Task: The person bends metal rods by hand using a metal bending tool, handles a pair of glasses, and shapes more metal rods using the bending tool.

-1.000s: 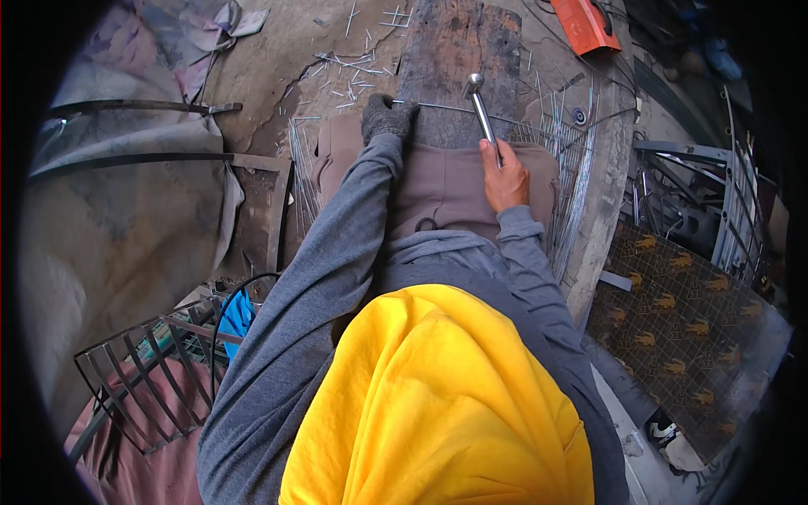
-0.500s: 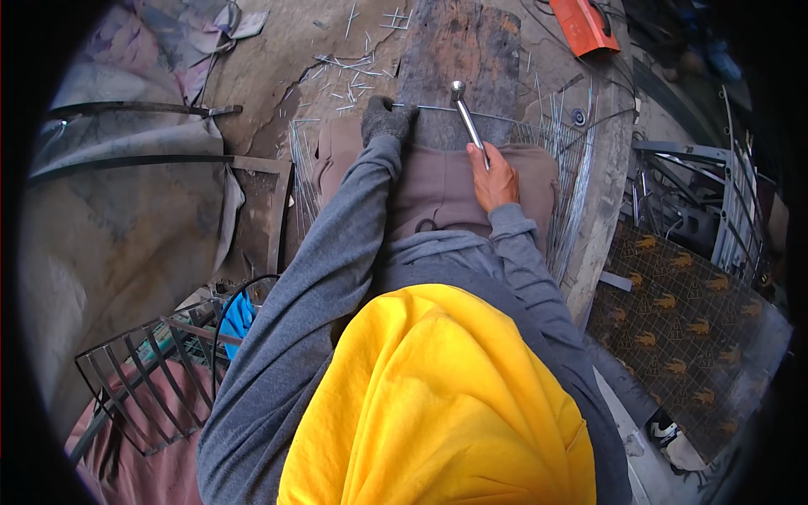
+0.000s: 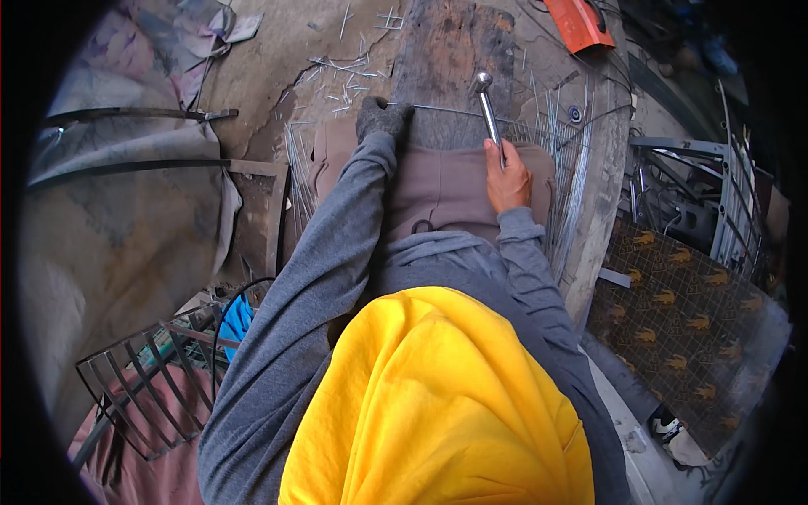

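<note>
My left hand (image 3: pixel 383 119), in a dark grey glove, is closed around the left end of a thin metal rod (image 3: pixel 450 110). The rod runs to the right across a worn wooden board (image 3: pixel 454 50). My bare right hand (image 3: pixel 509 178) grips a shiny chrome bar with a rounded head (image 3: pixel 488 105). That head is raised up and away from me, just past the rod, seemingly apart from it. Bundles of thin metal rods (image 3: pixel 571 177) lie to the right of my lap, and more rods (image 3: pixel 300 164) lie to its left.
Short cut rod pieces (image 3: pixel 341 74) are scattered left of the board. An orange machine (image 3: pixel 579 23) sits at the far right. Metal frames (image 3: pixel 151 379) and a hanging sheet (image 3: pixel 126 236) stand on the left; a dark patterned panel (image 3: pixel 682 328) lies to the right.
My right hand has shifted right, carrying the chrome bar, whose head has moved right and slightly farther away. My left hand stays on the rod in about the same place.
</note>
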Motion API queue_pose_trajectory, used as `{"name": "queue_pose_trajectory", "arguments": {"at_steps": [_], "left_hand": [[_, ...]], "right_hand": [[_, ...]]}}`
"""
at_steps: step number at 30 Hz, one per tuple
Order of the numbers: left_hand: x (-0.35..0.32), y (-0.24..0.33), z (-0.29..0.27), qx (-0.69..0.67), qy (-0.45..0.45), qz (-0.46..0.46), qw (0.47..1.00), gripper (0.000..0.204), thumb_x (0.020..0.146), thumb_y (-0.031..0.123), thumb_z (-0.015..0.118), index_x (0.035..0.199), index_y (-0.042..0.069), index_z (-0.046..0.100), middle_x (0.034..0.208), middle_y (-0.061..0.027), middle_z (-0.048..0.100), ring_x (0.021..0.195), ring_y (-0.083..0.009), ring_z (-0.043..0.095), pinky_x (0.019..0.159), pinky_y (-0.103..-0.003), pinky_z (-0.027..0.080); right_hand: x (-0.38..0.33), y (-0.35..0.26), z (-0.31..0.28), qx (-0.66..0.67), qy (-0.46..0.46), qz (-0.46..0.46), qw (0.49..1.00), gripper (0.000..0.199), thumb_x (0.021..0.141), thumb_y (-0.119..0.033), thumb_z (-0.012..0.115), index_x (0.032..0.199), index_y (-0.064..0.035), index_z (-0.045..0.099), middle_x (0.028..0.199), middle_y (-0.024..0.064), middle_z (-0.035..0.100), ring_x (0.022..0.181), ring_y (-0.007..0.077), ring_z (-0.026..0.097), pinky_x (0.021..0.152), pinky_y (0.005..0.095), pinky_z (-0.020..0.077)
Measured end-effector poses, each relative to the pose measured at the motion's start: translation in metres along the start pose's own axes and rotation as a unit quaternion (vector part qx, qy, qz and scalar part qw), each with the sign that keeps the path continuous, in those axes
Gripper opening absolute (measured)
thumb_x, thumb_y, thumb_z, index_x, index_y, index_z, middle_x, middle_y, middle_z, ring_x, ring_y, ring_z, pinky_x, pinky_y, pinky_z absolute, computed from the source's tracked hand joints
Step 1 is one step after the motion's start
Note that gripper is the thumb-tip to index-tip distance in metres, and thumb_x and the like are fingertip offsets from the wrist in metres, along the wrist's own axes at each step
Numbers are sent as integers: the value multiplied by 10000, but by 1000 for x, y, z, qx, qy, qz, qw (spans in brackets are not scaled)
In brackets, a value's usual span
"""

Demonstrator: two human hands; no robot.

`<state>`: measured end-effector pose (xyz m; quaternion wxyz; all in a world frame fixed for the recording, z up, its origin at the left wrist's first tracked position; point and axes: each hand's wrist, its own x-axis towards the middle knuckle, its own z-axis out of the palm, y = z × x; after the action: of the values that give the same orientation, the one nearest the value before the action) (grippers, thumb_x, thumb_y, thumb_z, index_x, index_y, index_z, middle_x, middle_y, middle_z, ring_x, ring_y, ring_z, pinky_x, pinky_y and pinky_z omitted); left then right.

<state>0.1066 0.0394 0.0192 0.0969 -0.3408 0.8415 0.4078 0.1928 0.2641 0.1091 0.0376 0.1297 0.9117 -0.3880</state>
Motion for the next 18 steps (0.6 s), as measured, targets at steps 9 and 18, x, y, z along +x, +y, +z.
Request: {"name": "queue_pose_trajectory", "arguments": {"at_steps": [9,18], "left_hand": [[-2,4,0,-1,-10,-7,1000,613,646,425,842,1101,78,621,1135,-189,654,1097,-350,612,945,-413,470],[-9,6,-3,75,22,209,975,428,768,315,761,1138,130,651,1193,-196,586,1108,-382,579,968,-460,464]], "right_hand": [[0,16,10,-25,-40,9,999,435,966,-510,507,1103,-120,644,893,220,680,872,460,630,767,511,476],[-15,19,-23,-21,-95,23,995,436,961,-498,521,1082,-101,654,913,211,685,905,446,629,779,502,480]]}}
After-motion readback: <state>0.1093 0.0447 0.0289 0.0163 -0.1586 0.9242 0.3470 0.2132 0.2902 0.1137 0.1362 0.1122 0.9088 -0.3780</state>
